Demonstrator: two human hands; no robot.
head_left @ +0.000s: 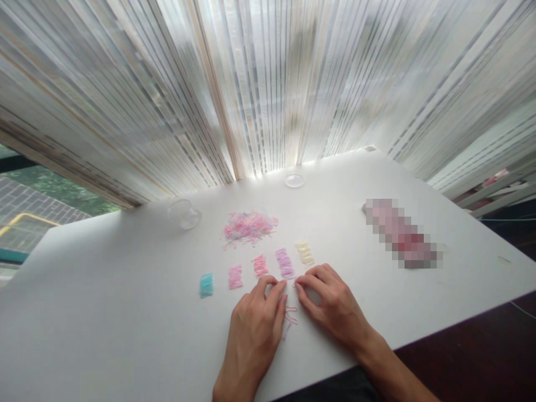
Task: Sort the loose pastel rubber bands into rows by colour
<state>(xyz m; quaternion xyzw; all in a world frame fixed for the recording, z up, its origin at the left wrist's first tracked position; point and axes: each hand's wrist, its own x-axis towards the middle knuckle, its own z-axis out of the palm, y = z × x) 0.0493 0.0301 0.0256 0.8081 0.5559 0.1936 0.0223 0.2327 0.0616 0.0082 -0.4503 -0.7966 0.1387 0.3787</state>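
Note:
My left hand (pixel 260 312) and my right hand (pixel 330 298) face each other low on the white table, their fingertips pinching a thin purple band between them. Just above my fingers lies a row of purple bands (pixel 285 263). To its right is a pale yellow row (pixel 305 253); to its left are a coral row (pixel 260 266), a pink row (pixel 235 277) and a turquoise row (pixel 206 285). A few loose pinkish-purple bands (pixel 290 318) lie between my hands. Farther back is a tangled pile of mixed pink, white and purple bands (pixel 250 226).
A clear round container (pixel 184 214) stands at the back left, and a clear shallow dish (pixel 294 180) near the back edge. A pixelated pinkish object (pixel 400 234) lies on the right. Striped curtains (pixel 268 84) hang behind the white table (pixel 125 318).

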